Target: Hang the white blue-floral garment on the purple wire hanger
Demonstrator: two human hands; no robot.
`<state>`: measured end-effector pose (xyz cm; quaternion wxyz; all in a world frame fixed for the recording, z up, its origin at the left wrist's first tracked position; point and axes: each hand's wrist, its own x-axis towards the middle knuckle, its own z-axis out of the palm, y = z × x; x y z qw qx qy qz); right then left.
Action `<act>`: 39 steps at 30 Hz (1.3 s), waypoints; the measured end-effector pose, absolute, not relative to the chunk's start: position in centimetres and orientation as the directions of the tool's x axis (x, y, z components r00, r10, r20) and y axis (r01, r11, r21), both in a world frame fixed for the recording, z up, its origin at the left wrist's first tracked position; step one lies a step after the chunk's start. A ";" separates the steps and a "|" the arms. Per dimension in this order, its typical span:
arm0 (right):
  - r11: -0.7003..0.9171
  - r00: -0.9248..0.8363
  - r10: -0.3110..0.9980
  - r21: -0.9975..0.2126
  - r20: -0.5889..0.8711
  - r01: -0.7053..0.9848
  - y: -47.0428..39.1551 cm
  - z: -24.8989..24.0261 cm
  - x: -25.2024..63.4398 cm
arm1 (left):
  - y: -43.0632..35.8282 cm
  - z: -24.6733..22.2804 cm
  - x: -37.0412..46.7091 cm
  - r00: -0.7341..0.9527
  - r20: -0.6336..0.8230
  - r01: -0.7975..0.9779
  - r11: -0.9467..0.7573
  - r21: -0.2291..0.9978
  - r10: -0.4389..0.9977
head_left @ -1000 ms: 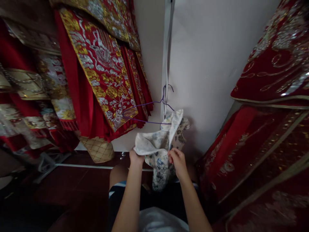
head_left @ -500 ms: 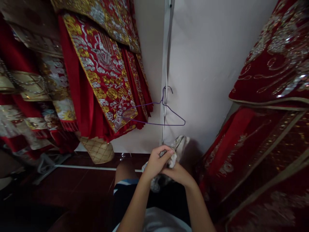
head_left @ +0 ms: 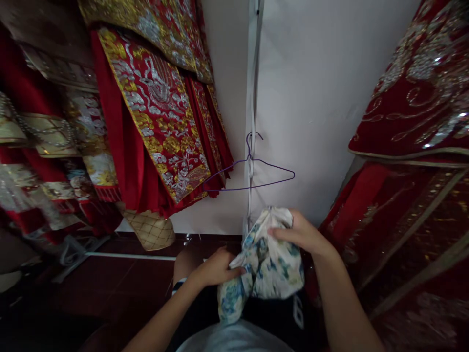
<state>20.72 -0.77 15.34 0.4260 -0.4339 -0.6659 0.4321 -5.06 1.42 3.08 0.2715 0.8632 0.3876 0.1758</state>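
Note:
A bunched piece of floral fabric, cream with blue and green blotches, hangs over my lap between both hands. My left hand pinches its left edge, thumb on top. Higher up and to the right, my right hand grips the upper corner, with the thumb across the front and the other fingers hidden behind the cloth. Whether it is a garment or a plain cloth I cannot tell. Just beyond the fabric, a thin purple hanger hangs bare.
A pale vertical pole stands against the white wall. Red costumes embroidered in gold and silver hang at left; beaded red dresses fill the right side. A white rack bar runs low over the dark red floor.
My hands have moved apart, the right one up and to the right, the left one down and to the left. The crumpled fabric has spread out between them. The hanger has swung round slightly.

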 end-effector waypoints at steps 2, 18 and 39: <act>0.355 -0.044 0.924 -0.808 0.380 0.471 2.2 15.4 20.8 | 2.4 2.3 -7.4 0.545 0.075 0.750 -0.525 0.402 0.835; 0.222 0.165 0.903 -0.760 0.396 0.611 14.4 12.1 21.2 | 8.5 10.9 -13.7 0.280 0.515 0.653 -0.554 0.517 0.810; 0.428 0.411 0.617 -0.724 0.671 0.540 9.4 13.5 25.8 | 13.6 20.9 -6.8 0.420 0.648 0.519 -0.754 0.403 0.635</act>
